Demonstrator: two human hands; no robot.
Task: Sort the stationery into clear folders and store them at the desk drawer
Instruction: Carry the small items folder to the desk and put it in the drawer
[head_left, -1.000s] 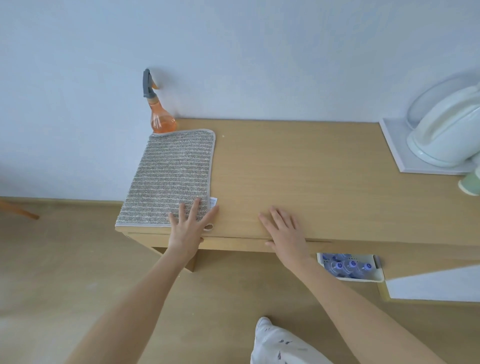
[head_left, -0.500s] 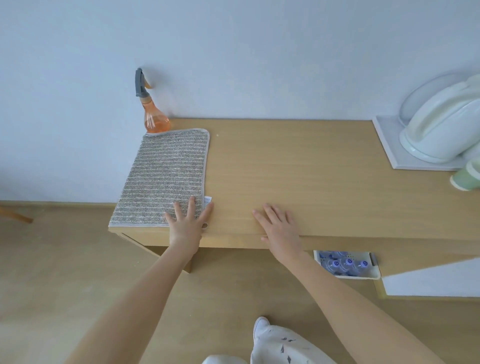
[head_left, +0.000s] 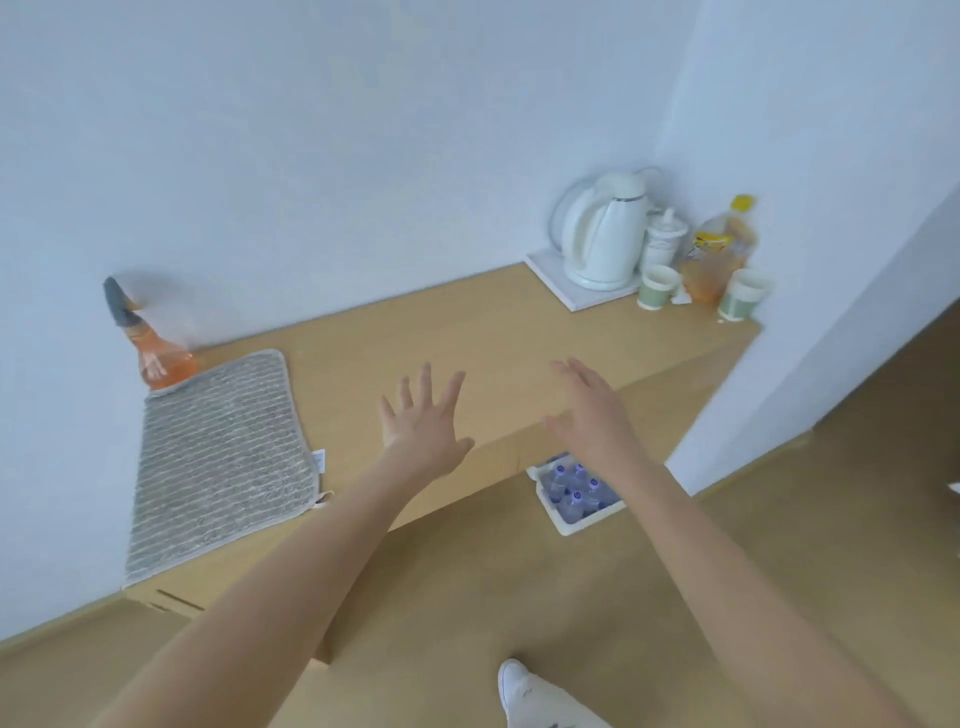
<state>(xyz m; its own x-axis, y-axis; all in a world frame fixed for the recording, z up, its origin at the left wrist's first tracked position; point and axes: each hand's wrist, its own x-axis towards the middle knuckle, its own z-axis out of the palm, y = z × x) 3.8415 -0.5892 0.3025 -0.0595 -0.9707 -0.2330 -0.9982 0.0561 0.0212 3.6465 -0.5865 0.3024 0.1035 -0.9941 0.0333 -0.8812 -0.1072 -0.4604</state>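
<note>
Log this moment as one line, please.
left hand: open, empty | right hand: open, empty | desk: no stationery or folders visible | drawer: not visibly open

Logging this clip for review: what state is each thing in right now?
Left hand: open, fingers spread, holding nothing.
Right hand: open, holding nothing.
Wooden desk: drawer front looks closed.
Grey striped cloth: lying flat on the desk.
Orange spray bottle: upright.
White electric kettle: lid down, on its base.

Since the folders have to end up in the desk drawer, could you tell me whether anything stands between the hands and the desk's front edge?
Nothing visible does. The left hand and right hand hover open over the desk; the grey mat lies off to the left.
</note>
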